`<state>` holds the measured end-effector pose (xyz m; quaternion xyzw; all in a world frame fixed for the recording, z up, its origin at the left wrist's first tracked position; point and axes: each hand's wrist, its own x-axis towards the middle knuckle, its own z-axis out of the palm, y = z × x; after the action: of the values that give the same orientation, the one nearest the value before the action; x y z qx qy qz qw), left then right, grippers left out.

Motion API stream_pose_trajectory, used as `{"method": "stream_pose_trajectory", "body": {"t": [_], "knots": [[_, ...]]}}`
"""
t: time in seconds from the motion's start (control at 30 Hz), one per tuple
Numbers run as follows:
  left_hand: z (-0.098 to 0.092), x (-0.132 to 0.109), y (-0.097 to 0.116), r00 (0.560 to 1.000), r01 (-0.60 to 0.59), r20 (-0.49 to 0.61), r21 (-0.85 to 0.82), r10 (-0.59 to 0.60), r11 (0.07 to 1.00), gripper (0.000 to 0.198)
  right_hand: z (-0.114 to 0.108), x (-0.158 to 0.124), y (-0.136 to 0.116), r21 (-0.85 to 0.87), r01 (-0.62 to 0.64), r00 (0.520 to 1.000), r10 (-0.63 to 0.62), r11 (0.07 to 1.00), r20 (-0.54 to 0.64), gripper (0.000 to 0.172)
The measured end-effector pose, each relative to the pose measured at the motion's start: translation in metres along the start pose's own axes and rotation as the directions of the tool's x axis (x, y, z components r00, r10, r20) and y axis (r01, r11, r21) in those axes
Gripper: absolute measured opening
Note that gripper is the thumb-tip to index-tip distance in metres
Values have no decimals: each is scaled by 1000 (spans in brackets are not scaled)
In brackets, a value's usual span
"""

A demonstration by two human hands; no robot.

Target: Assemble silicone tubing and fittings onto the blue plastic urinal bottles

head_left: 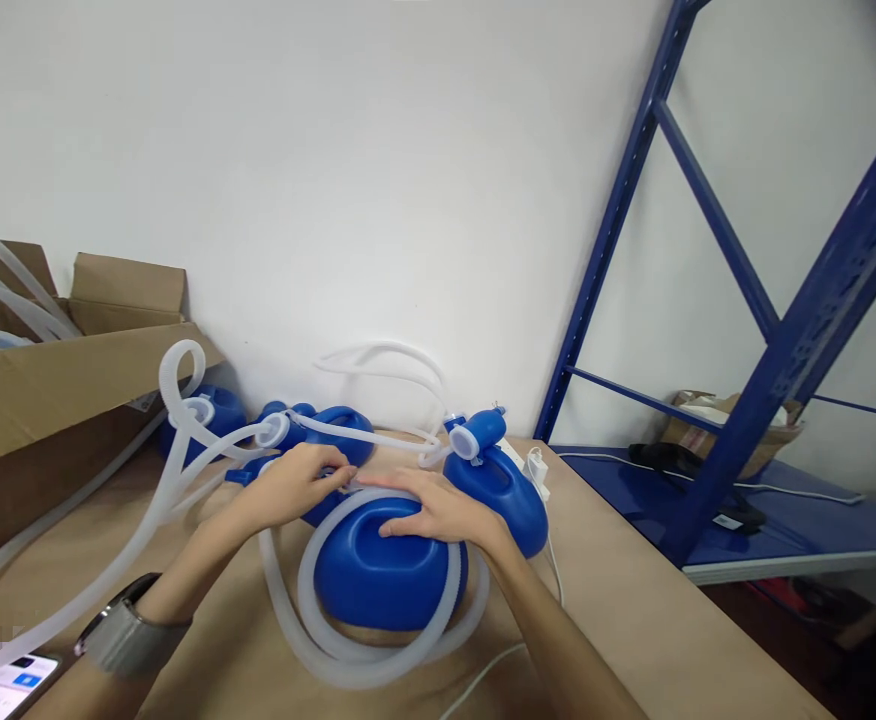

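A blue plastic bottle with a moulded handle (385,585) lies on the table in front of me. Coils of a translucent white hose (348,672) loop round it. My left hand (299,485) is closed at the far left of the bottle, thumb and fingers together; what they pinch is hidden. From the right, my right hand (442,508) lies over the hose and the bottle's top, fingers stretched toward my left fingertips and thumb spread apart. The bottle's mouth is hidden behind my hands.
Another blue bottle (502,500) with a blue, white-rimmed fitting (477,436) stands behind on the right. More blue bottles with hoses (344,430) sit at the back left. A cardboard box (70,385), a phone (7,685), a white cable (483,675) and a blue metal rack (775,350) surround the workspace.
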<state>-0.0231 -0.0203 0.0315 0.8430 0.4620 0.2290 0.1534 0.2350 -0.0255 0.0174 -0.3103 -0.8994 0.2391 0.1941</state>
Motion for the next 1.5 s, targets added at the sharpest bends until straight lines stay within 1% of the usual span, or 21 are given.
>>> {"method": "stream_pose_trajectory", "body": {"t": [0.07, 0.13, 0.3, 0.43, 0.57, 0.7, 0.83, 0.97, 1.03, 1.13, 1.27, 1.4, 1.5], "knots": [[-2, 3, -4, 1000, -3, 24, 4, 3, 1000, 36, -1, 1, -1, -94, -11, 999, 15, 996, 34, 57], [-3, 3, -7, 999, -10, 42, 17, 9, 1000, 31, -1, 2, -2, -146, -18, 998, 26, 989, 52, 52], [-5, 0, -9, 998, -16, 62, 71, 11, 997, 22, 3, 8, -11, -273, -32, 995, 55, 962, 78, 55], [-1, 1, -8, 997, 20, 68, 102, -27, 995, 18, 8, 9, -18, -350, -74, 993, 101, 934, 58, 56], [4, 4, -7, 998, 56, 23, 154, -60, 986, 19, 14, 9, -21, -423, -87, 994, 108, 902, 28, 54], [6, 6, -8, 995, 100, -6, 135, -100, 986, 19, 16, 9, -23, -422, -90, 993, 113, 902, 28, 53], [4, 6, -11, 994, 103, 28, 24, -104, 994, 26, 15, 9, -25, -420, -91, 993, 113, 903, 27, 51], [7, 8, -16, 994, 105, 5, -51, -105, 993, 17, 14, 8, -27, -434, -90, 993, 116, 896, 33, 52], [8, 9, -17, 995, 99, -9, -71, -100, 993, 17, 13, 8, -28, -448, -84, 993, 111, 890, 35, 53], [9, 8, -16, 997, 78, -9, -96, -79, 992, 22, 12, 8, -31, -491, -41, 995, 80, 870, 59, 51], [6, 7, -13, 997, 74, -6, -109, -75, 991, 22, 13, 9, -32, -542, 14, 995, 40, 840, 88, 49], [5, 6, -13, 998, 65, 1, -135, -66, 989, 25, 13, 8, -26, -500, -11, 997, 50, 866, 65, 47], [5, 5, -14, 998, 59, 12, -169, -58, 984, 26, 11, 8, -22, -439, -14, 996, 51, 898, 73, 51]]}}
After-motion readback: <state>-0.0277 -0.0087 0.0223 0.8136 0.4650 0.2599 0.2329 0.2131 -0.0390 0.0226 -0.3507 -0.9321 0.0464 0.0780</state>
